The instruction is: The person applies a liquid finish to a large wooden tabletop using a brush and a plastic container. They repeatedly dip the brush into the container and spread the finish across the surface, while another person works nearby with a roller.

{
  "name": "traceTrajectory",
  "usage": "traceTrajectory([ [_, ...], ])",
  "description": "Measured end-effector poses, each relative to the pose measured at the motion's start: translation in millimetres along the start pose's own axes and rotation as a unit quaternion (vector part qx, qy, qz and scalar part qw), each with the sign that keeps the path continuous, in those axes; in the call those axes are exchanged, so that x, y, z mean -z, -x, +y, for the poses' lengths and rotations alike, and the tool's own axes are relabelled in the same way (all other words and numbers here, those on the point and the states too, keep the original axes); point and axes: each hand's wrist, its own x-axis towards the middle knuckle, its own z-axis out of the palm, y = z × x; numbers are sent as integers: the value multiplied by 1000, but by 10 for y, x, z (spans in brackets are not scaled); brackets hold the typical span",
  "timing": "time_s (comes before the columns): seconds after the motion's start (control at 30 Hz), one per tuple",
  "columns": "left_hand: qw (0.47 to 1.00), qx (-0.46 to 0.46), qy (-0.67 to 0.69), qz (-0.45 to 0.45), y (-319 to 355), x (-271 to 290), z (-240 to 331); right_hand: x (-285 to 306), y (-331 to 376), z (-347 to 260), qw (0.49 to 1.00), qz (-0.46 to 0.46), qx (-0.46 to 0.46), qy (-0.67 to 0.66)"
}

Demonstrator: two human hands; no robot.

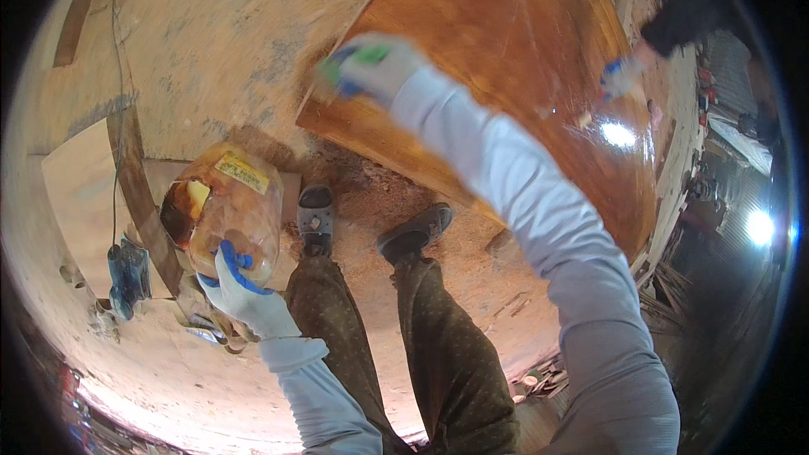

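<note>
My left hand (246, 297), in a white glove with blue on it, is closed on a clear plastic jug (253, 232). The jug has a yellow label, an opening cut in its side and brown staining inside. Stretched out over the near left corner of a large glossy orange-brown wooden slab (497, 67) is my right hand (381, 72), also gloved. Motion blurs its fingers. They curl around something green and blue that I cannot make out. Whether it touches the slab cannot be told.
Another person's gloved hand (622, 77) is over the slab's right side. Sawdust (354, 173) covers the floor around my feet. A dark corded object (126, 274) and pale boards (80, 194) lie at left. Wood scraps (670, 291) are heaped at right.
</note>
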Motion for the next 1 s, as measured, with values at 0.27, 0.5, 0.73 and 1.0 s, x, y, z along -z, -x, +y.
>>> traceTrajectory([
  [0.27,999,-23,17,25,-37,33,9,348,-319,-73,780,94,197,587],
  [0.5,999,-22,1,22,-74,74,-17,-1067,851,-173,936,75,207,275],
  [0.73,999,-13,35,25,-79,64,-31,-326,1394,569,842,380,-126,-362],
  [1.0,1000,-19,9,-12,-9,29,26,-363,1970,855,873,452,-12,182],
])
